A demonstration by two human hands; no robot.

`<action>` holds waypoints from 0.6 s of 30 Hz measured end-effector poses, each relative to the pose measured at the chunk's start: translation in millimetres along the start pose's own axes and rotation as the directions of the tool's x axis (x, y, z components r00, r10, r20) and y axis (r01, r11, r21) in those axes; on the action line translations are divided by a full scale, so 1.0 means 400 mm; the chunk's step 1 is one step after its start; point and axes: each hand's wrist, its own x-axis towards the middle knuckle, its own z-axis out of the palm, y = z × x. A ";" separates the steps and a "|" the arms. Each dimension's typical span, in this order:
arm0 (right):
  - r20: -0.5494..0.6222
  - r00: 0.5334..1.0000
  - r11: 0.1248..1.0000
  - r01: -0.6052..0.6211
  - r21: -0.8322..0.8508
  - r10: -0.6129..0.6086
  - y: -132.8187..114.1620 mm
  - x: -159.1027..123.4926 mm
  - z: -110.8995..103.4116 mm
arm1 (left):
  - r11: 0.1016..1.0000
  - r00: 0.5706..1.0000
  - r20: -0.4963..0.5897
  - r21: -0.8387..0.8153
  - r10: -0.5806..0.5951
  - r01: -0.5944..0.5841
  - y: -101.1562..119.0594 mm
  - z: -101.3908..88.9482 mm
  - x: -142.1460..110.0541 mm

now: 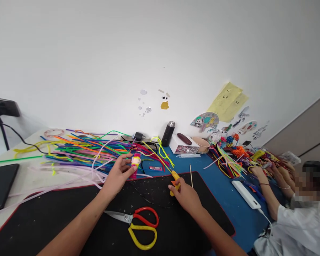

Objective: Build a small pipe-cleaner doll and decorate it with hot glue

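My left hand (120, 173) is closed round a small pink, white and yellow figure (135, 162), held upright above the back edge of the black mat (69, 213). Its lower part is partly covered by my fingers. In my right hand (187, 196) is a yellow hot glue gun (175, 177) with an orange trigger, its nozzle pointing away and to the left. The figure and the glue gun are apart. Scissors (130, 218) with one red and one yellow handle lie partly spread on the mat, below and between my hands.
Many coloured pipe cleaners (80, 149) cover the back left. Behind stand a black bottle (168, 133) and a white box (183, 145). A thin stick (191, 175) lies right of the glue gun. Farther right are a white power strip (245, 194) and another person's hands (259, 173).
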 end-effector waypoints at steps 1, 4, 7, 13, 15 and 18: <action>-0.008 1.000 1.000 -0.005 -0.008 0.005 -0.004 0.004 0.006 | 1.000 1.000 0.003 0.000 0.000 0.000 -0.001 0.000 0.001; -0.035 0.999 1.000 -0.019 -0.013 0.019 -0.010 0.011 0.015 | 1.000 1.000 0.005 0.005 -0.002 0.002 -0.001 0.002 0.000; -0.019 0.999 0.999 -0.031 0.033 0.032 -0.008 0.013 0.013 | 1.000 1.000 -0.006 0.003 -0.003 0.003 0.003 0.003 -0.001; 0.026 0.998 0.988 -0.056 0.144 0.052 -0.003 0.016 0.007 | 1.000 1.000 -0.017 -0.003 0.005 -0.005 0.003 -0.001 0.002; 0.021 0.998 0.985 -0.061 0.163 0.059 -0.002 0.016 0.010 | 1.000 1.000 -0.013 -0.005 0.012 -0.012 0.003 0.000 0.003; 0.022 0.998 0.983 -0.058 0.177 0.055 0.006 0.009 0.013 | 1.000 1.000 -0.016 -0.012 0.021 -0.021 0.002 0.003 0.002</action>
